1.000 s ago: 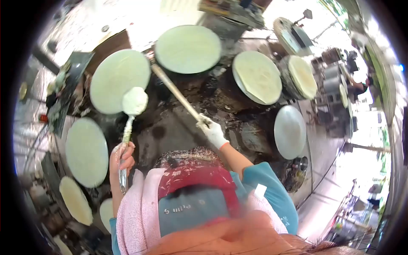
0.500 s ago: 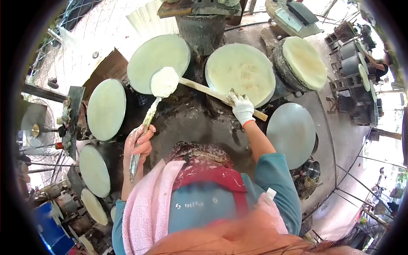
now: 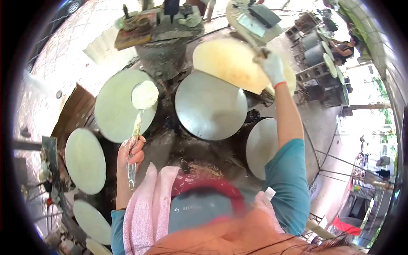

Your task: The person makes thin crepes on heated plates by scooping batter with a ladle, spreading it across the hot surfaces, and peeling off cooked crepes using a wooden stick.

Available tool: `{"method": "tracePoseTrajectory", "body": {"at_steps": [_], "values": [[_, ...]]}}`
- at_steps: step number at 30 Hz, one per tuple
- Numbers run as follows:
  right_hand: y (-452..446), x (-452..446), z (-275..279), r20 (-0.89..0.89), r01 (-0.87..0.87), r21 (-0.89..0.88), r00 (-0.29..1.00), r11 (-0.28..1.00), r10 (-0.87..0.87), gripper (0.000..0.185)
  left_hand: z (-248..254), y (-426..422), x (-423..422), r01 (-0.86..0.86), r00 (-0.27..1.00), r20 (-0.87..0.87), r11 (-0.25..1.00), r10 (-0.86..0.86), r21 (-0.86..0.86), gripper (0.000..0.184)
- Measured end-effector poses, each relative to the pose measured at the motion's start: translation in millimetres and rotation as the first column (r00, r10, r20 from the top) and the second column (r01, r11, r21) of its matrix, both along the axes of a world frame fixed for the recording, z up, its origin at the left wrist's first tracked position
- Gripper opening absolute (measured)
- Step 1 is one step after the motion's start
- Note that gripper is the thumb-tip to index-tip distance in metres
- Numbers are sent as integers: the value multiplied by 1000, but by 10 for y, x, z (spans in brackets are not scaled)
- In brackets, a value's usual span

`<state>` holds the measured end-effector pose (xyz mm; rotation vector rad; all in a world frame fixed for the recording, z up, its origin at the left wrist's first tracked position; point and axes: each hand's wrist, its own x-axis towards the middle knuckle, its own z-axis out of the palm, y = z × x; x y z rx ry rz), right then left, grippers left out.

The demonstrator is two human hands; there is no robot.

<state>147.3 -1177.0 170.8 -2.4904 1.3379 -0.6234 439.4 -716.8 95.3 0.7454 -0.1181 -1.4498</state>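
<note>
My left hand grips the handle of a ladle. White batter fills its bowl, above a round griddle coated with a pale green sheet. My right hand, in a white glove, is closed at the upper right on a wooden stick, which is blurred. A large thin yellowish flatbread hangs from or lies against the stick; its exact contact is unclear. Below it, a round metal griddle shows its bare shiny surface. Behind my right hand is a pale sheet, partly hidden.
Another bare griddle sits beside my right arm. More coated griddles curve along the left. A cluttered stand is at the back, with cardboard at the left. Another person works among drums at the far right.
The flatbread has come off the middle griddle, and my right hand has moved up and right with the stick. The view has shifted right; the ladle remains in my left hand.
</note>
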Motion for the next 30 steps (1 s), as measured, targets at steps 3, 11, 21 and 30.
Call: {"method": "tracePoseTrajectory", "body": {"at_steps": [3,11,21,30], "values": [[-550,-493,343,460,139,78,874,987,-160,34,46,-280,-2,33,999,17,999,-34,36,28],[-1279,-2201,-683,837,360,461,128,811,-532,20,88,-920,-353,130,987,84,989,-136,66,29],[-1237,-2689,-2531,704,428,679,-147,596,-695,28,253,-1477,-1317,189,963,172,975,-208,119,34],[-464,-3227,-2327,694,713,247,342,656,-633,62,616,-1884,-2527,404,835,289,879,-468,254,30]]}}
